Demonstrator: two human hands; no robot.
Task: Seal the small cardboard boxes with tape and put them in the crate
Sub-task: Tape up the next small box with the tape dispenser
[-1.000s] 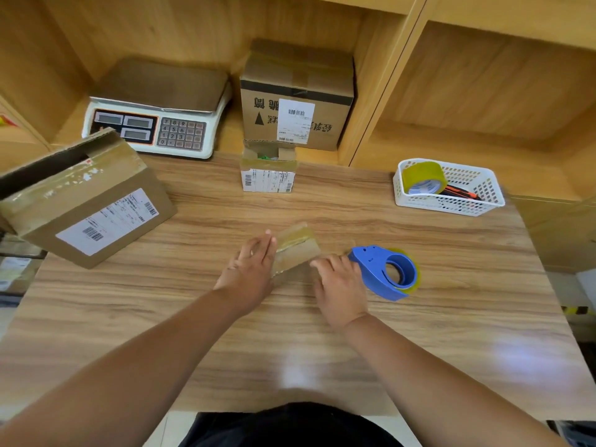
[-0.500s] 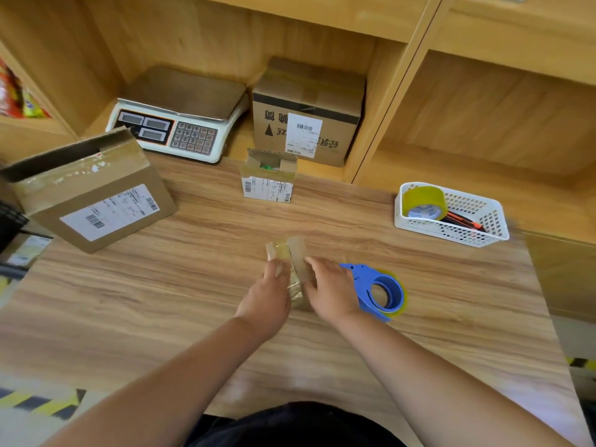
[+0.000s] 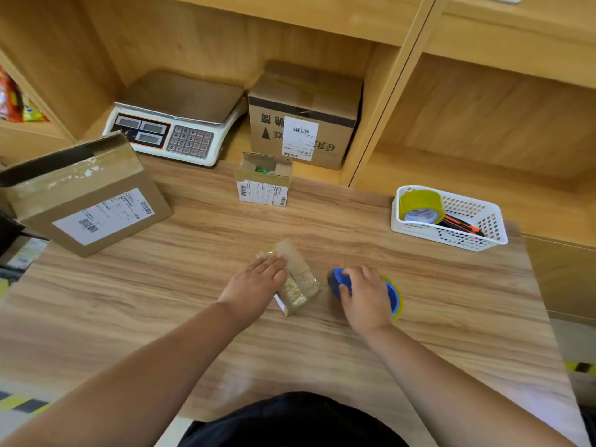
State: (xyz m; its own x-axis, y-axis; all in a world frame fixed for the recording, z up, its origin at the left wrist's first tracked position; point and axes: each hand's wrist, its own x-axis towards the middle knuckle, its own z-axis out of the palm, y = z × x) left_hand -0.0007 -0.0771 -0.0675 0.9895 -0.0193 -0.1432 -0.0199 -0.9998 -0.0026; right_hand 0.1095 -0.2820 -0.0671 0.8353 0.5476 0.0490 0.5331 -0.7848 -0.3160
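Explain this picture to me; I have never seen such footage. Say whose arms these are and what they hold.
There is no machine here: a person works with bare hands, and the one camera sits on their head, looking forward and down. So the arms come in from the bottom edge. The left hand lies flat on a small cardboard box covered in tape, on the wooden table. The right hand curls round a blue tape dispenser. Further back sit a small open box, a larger labelled box and a white basket with a tape roll. On the shelf behind are a weighing scale and another box.
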